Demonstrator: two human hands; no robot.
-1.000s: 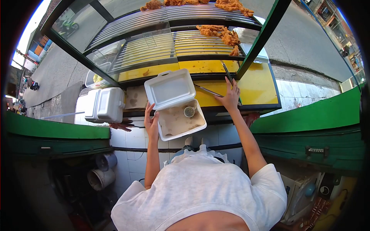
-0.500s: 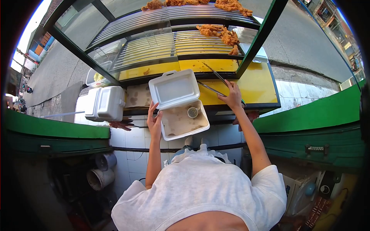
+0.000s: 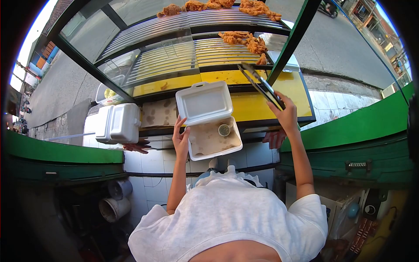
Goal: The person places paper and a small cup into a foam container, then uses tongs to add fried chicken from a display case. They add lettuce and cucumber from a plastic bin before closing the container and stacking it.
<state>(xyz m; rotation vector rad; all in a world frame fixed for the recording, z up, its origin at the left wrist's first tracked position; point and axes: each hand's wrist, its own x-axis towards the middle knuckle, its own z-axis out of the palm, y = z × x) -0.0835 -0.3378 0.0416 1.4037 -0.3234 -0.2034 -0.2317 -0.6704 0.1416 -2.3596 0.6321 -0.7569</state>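
Observation:
An open white foam box [image 3: 204, 103] is in my left hand [image 3: 180, 136], which grips its left side near the hinge. Brown paper lines the box, and a small round cup [image 3: 224, 130] with greenish contents sits on it at the right. My right hand [image 3: 286, 114] is closed round metal tongs [image 3: 263, 86], whose tips point up and left in front of the display case, with nothing between them. Fried chicken pieces [image 3: 248, 42] lie on the lower rack beyond the tongs, and more chicken [image 3: 258, 9] lies on the upper rack.
Closed foam boxes [image 3: 125, 123] stand at the left. A yellow counter [image 3: 293, 94] runs below the green-framed case. Brown paper [image 3: 158, 112] lies left of the open box. Green side walls [image 3: 349, 126] flank me. A red-striped cloth [image 3: 275, 139] hangs below the counter at the right.
My right hand has lifted the tongs from the counter and moved right, turning them more upright. My left hand and the open box have shifted slightly right.

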